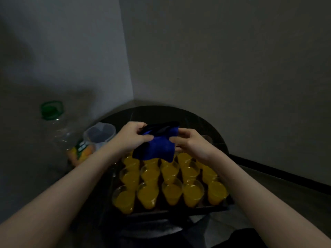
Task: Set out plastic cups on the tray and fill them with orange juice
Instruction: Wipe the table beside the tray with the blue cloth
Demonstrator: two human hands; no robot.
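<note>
Blue cloth [157, 144], folded and rumpled, is held up between two bare hands over the far end of a dark tray [179, 211]. The left hand [131, 136] pinches the cloth's upper left edge, thumb and fingers curled into the fabric. The right hand [192, 142] pinches its right side, so each grip is closed on the cloth. Both forearms reach in from the bottom corners of the view. A lower corner of the cloth hangs just above the cups in the far row.

Beneath the hands, clear plastic cups [172, 191] stand upright on the tray in close rows, rims nearly touching. Every cup that shows holds bright orange juice [193, 191] almost to the brim. The rows farthest away are partly hidden behind the cloth and hands. The tray sits on a round dark table [161, 113] pushed into the corner of two plain walls.

To the left of the tray, beside the left forearm, a large clear plastic bottle [60, 129] with a green cap [52, 110] stands tilted in the wide-angle view; it looks mostly empty, with an orange label low down. Just right of the bottle stands a clear plastic jug [100, 133] with a spout. The room is dim and details are soft.
</note>
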